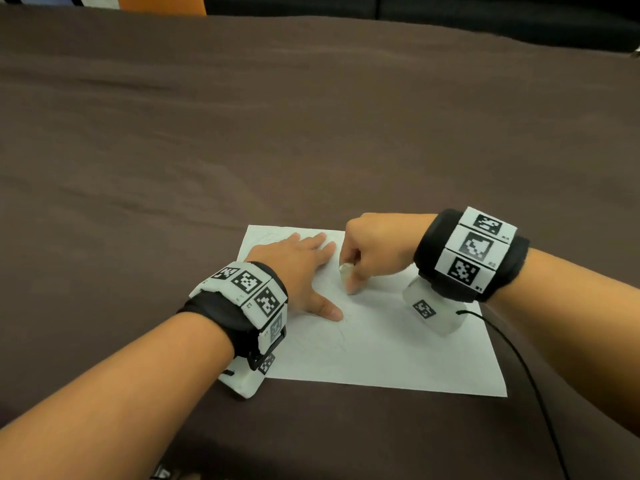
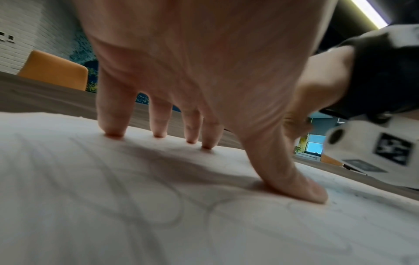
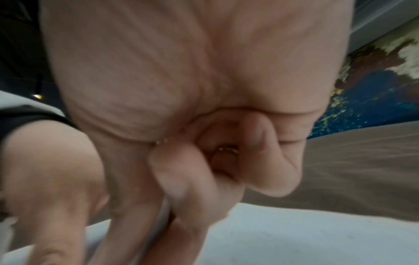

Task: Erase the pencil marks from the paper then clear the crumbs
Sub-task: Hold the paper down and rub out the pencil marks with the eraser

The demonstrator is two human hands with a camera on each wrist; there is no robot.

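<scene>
A white sheet of paper (image 1: 381, 348) lies on the brown table near me, with faint looping pencil marks (image 2: 158, 211) on it. My left hand (image 1: 304, 271) lies flat on the sheet's far left part, fingers (image 2: 158, 125) and thumb straight and pressing it down. Just to its right, my right hand (image 1: 356, 268) is curled and pinches a small pale eraser (image 1: 345, 273) between thumb and fingers, its tip down on the paper. In the right wrist view the curled right hand (image 3: 192, 170) fills the frame above the paper (image 3: 294, 233), blurred.
The brown table (image 1: 311, 133) stretches far beyond the sheet. An orange chair back (image 1: 161, 3) stands at its far edge. A thin black cable (image 1: 519, 358) runs from my right wrist over the paper's right corner toward me.
</scene>
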